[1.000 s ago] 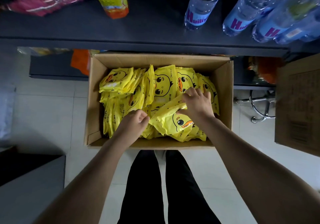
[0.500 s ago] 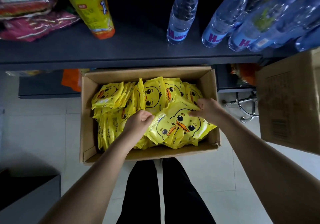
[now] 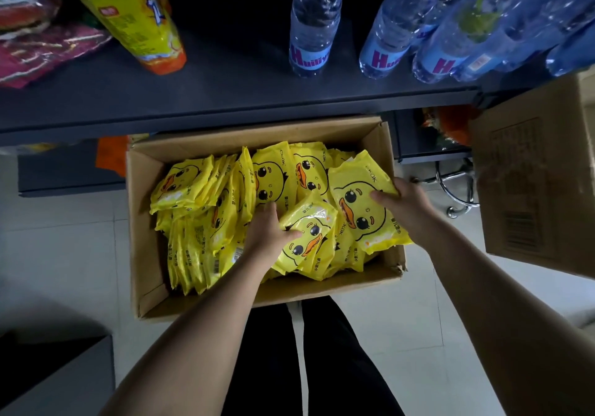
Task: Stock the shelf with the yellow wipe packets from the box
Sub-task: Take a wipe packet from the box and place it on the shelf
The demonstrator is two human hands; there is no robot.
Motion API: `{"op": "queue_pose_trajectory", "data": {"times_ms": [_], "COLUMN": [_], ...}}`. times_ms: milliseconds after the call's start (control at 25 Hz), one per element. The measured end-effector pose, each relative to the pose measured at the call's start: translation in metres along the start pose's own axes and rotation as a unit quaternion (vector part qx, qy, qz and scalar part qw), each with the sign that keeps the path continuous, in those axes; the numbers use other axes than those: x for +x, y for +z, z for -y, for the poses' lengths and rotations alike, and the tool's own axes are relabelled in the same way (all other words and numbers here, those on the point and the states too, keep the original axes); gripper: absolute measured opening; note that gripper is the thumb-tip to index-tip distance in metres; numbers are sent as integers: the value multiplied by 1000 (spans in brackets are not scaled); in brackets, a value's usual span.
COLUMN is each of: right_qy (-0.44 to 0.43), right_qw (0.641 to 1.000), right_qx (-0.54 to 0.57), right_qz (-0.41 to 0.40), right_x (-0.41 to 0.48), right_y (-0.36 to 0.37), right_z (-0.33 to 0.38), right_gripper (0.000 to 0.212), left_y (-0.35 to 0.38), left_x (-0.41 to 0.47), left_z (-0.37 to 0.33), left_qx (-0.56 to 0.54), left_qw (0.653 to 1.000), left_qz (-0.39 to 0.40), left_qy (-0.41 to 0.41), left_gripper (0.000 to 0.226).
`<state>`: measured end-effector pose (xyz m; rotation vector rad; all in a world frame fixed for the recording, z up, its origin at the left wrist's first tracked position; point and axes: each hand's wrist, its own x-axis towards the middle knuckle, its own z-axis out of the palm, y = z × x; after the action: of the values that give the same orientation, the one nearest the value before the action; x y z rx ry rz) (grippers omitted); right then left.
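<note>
Yellow glossy film, so my guess is these are slippery little pillows: soft, squishy, light enough for one per hand, nothing to break. I'd take them across the body or along a long edge, thumb on the face and fingers under. The crimped end seam would likely slide out of a grip.

That's pretty much what's showing. Nearest, the left hand (image 3: 269,232) grips the near packet (image 3: 306,238) by its left side, thumb over the printed face, fingers curled underneath where I can't see them. Just past it the right hand (image 3: 405,204) pinches the far packet (image 3: 360,203) at its right edge — thumb flat on the front, fingers tucked behind. That one sits tilted above the pile, its lower corner reaching the box's right wall.

Looks: bright yellow, a cartoon duck face with black eyes and an orange beak, small dark lettering along one side. The rest of the packets (image 3: 193,184) are packed mostly on edge in the open cardboard box (image 3: 145,222) on the floor (image 3: 64,254), pretty full. Beyond it is the dark shelf (image 3: 225,93), with bare room between a yellow bottle (image 3: 135,16) and the water bottles (image 3: 314,23) — no wipes up there yet.
</note>
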<state>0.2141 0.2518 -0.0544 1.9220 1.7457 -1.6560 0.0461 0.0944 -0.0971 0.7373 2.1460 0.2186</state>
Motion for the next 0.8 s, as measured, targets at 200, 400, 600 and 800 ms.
{"op": "queue_pose_trajectory", "data": {"times_ms": [200, 400, 600, 800], "right_qy": [-6, -23, -62, -160], "right_qw": [1000, 1000, 998, 986], "right_qx": [7, 4, -10, 26], "right_qz": [-8, -8, 21, 33], "right_x": [2, -15, -53, -124], "right_y": [5, -3, -12, -18], "right_z": [-13, 3, 55, 124], "right_gripper": [25, 32, 42, 21], "left_y": [-5, -26, -89, -180], "left_x": [1, -29, -77, -136], "left_z": [11, 3, 1, -1], "left_qx": [-7, -63, -83, -131], "left_qw": [999, 997, 996, 987], "left_qz": [41, 29, -18, -89], "left_qy": [18, -19, -16, 24], "left_gripper": [56, 67, 49, 43]}}
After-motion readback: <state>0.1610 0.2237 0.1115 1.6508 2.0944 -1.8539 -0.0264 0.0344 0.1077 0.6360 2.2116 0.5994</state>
